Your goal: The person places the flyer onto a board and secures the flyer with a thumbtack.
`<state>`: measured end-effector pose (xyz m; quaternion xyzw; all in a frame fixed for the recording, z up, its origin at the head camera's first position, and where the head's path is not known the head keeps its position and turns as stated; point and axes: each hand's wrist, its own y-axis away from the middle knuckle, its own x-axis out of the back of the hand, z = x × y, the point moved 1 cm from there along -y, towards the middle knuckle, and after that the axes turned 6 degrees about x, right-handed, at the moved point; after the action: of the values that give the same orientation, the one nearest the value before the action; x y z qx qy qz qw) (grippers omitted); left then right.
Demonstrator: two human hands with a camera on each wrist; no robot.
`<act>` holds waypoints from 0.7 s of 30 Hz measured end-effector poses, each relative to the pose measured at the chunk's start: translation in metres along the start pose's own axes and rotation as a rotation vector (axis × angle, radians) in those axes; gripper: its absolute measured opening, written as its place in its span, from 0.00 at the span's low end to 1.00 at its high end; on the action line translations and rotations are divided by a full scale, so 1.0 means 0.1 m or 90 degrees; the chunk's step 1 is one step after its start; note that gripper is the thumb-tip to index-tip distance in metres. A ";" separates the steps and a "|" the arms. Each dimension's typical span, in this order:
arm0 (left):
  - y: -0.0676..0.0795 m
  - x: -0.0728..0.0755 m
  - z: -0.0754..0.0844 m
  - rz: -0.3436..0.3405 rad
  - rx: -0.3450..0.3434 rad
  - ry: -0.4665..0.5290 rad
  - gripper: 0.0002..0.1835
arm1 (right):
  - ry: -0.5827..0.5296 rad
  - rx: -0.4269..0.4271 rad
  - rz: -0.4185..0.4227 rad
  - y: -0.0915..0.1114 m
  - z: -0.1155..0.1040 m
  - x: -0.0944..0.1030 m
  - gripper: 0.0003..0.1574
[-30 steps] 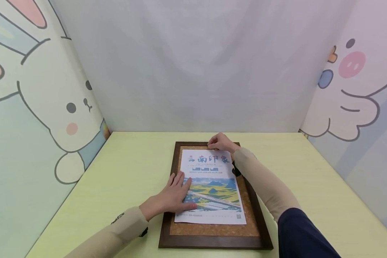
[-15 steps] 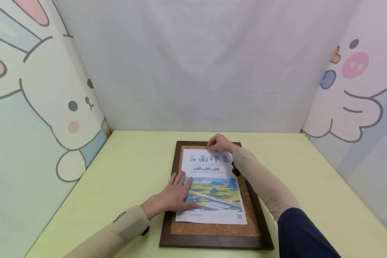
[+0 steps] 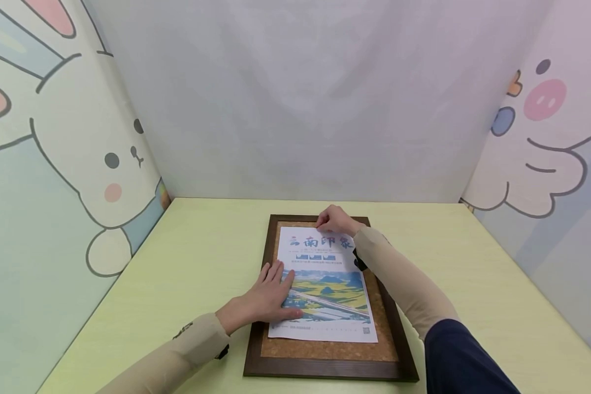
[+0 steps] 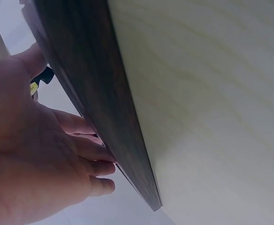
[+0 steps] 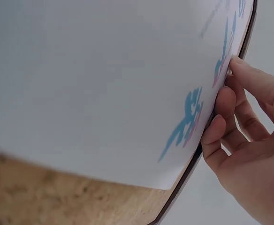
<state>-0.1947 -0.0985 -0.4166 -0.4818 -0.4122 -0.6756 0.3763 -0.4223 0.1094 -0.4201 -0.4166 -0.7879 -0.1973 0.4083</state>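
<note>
A printed landscape poster (image 3: 325,306) lies on a cork board (image 3: 325,350) with a dark wooden frame (image 3: 325,369). My left hand (image 3: 263,301) rests with spread fingers on the poster's left edge and the frame's left side. In the left wrist view, the frame's side (image 4: 92,84) hides part of that hand (image 4: 38,150). My right hand (image 3: 337,219) is at the poster's top edge. In the right wrist view, the thumb and curled fingers of this hand (image 5: 249,112) pinch a small pale thing (image 5: 229,72), mostly hidden, against the top margin.
The framed board lies on a pale yellow table (image 3: 202,251). A plain pale cloth wall (image 3: 300,109) stands behind the table. Cartoon-printed walls (image 3: 113,109) flank it on both sides. The right forearm (image 3: 404,273) passes over the board's right side.
Both hands keep their places on the poster and frame. The head view has shifted very slightly.
</note>
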 end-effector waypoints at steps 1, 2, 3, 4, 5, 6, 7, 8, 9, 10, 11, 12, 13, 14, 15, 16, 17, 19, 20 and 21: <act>0.00 0.00 0.00 0.000 0.000 0.000 0.51 | 0.000 0.000 0.002 0.00 -0.01 0.00 0.05; 0.00 0.00 0.00 0.000 0.000 0.000 0.51 | -0.003 0.000 0.004 0.01 -0.01 0.00 0.05; -0.01 0.00 -0.01 0.000 0.000 0.001 0.51 | -0.006 0.000 0.005 0.01 -0.02 0.00 0.05; -0.01 0.00 -0.01 0.000 0.001 -0.001 0.51 | -0.007 0.000 0.006 0.01 -0.02 0.00 0.05; -0.01 0.00 -0.01 0.000 0.002 -0.001 0.52 | -0.009 -0.001 0.006 0.01 -0.02 0.00 0.05; -0.02 0.00 -0.01 0.000 0.003 -0.002 0.52 | -0.011 0.000 0.005 0.01 -0.03 0.01 0.05; -0.02 -0.01 -0.02 0.000 0.003 0.000 0.52 | -0.010 0.000 0.004 0.01 -0.03 0.01 0.05; -0.02 -0.01 -0.02 0.000 0.004 0.002 0.52 | -0.011 -0.003 0.003 0.01 -0.03 0.02 0.05; -0.02 -0.01 -0.02 -0.001 0.004 0.004 0.52 | -0.011 -0.006 0.003 0.01 -0.03 0.02 0.05; -0.02 -0.01 -0.02 -0.002 0.003 0.006 0.52 | -0.012 -0.011 0.002 0.01 -0.02 0.02 0.06; -0.02 -0.01 -0.01 -0.003 0.003 0.009 0.52 | -0.014 -0.016 0.002 0.01 -0.01 0.02 0.07; -0.02 -0.02 -0.02 -0.003 0.002 0.010 0.52 | -0.016 -0.020 0.004 0.01 -0.01 0.03 0.07; -0.02 -0.02 -0.02 -0.002 0.001 0.012 0.52 | -0.020 -0.029 0.007 0.00 0.00 0.02 0.08; -0.02 -0.02 -0.02 -0.002 0.001 0.011 0.52 | -0.025 -0.035 0.011 0.00 0.01 0.02 0.08; -0.02 -0.03 -0.02 -0.002 0.002 0.010 0.52 | -0.028 -0.036 0.015 0.00 0.02 0.01 0.09; -0.02 -0.03 -0.02 -0.001 0.002 0.008 0.52 | -0.029 -0.039 0.020 0.00 0.02 0.01 0.09; -0.02 -0.03 -0.02 0.000 0.001 0.008 0.52 | -0.028 -0.039 0.026 0.00 0.01 0.00 0.09; -0.01 -0.03 -0.02 0.002 -0.001 0.008 0.52 | -0.025 -0.043 0.037 0.01 0.01 -0.01 0.09; -0.01 -0.03 -0.01 0.002 -0.001 0.007 0.52 | -0.022 -0.042 0.043 0.02 0.00 -0.01 0.09; -0.02 -0.03 -0.01 0.004 -0.001 0.006 0.52 | -0.019 -0.044 0.047 0.02 0.00 -0.01 0.09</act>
<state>-0.1958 -0.0989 -0.4200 -0.4802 -0.4080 -0.6771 0.3801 -0.4197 0.1097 -0.4210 -0.4622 -0.7708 -0.2028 0.3888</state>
